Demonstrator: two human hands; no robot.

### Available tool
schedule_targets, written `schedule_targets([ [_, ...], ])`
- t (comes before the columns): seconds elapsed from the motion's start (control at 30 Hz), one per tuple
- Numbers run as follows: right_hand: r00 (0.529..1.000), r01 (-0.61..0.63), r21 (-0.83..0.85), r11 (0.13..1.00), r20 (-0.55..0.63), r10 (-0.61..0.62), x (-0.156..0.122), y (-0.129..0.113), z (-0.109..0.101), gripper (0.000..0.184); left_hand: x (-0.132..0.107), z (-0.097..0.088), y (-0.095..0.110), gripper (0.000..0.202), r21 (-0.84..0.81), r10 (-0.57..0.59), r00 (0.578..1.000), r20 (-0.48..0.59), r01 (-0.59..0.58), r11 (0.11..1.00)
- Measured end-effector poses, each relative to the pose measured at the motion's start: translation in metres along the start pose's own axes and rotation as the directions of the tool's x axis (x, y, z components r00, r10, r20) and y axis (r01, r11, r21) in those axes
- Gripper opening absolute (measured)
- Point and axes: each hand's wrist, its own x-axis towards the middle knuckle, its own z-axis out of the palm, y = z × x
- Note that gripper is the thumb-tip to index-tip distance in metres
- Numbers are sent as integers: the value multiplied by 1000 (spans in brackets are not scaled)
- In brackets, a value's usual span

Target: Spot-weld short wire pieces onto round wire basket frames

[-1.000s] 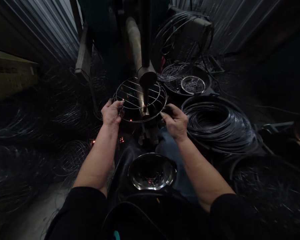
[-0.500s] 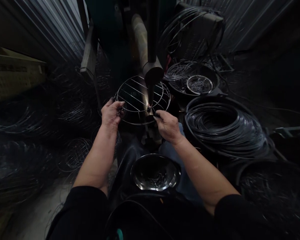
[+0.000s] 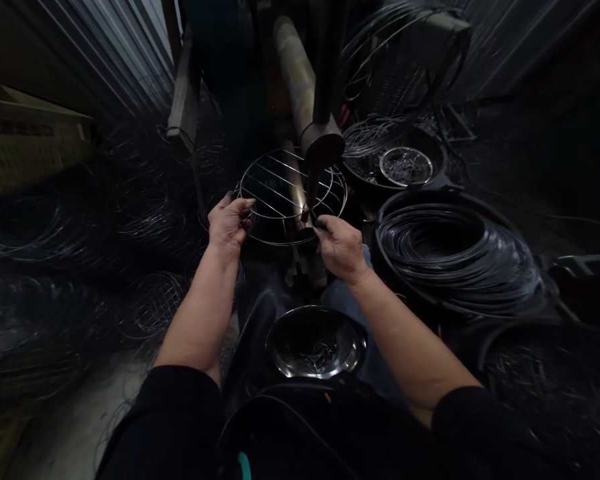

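A round wire rack [image 3: 266, 214], with parallel cross wires and a second ring below, sits between the electrodes of what looks like a spot welder. My left hand [image 3: 229, 223] grips the rack's left rim between thumb and fingers. At the near right rim, my right hand [image 3: 344, 247] is closed in a pinch beside the upper electrode tip [image 3: 313, 190]; what its fingertips hold is too small and dark to make out. Under the rack runs the lower metal bar [image 3: 295, 183]. A shiny steel bowl [image 3: 353, 360] with small bent wire pieces rests at my lap.
A big coil of wire [image 3: 430, 267] fills a dark tub on the right. Behind it, a small bowl [image 3: 407, 167] of metal bits sits in another basin. Piled wire frames [image 3: 157, 303] lie on the left, near a yellow crate [image 3: 30, 143]. A thick upper arm [image 3: 297, 67] juts overhead.
The whole scene has shifted slightly right as the head view turned. Both hands stay at the rack, and the glow at the electrode tip looks fainter.
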Motion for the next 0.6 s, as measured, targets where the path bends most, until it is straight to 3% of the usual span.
schedule_targets([
  [0.23,1000,-22,23,999,-9,23,2,0,0,12,-2,1,1,42,-22,-17,1000,-3,17,1000],
  [0.43,999,-38,15,999,-28,38,2,-1,-2,11,-4,2,2,70,-41,-62,997,-40,60,997],
  [0.6,995,-78,28,997,-54,80,1,-2,0,13,-6,1,2,64,-42,-49,999,-6,49,998],
])
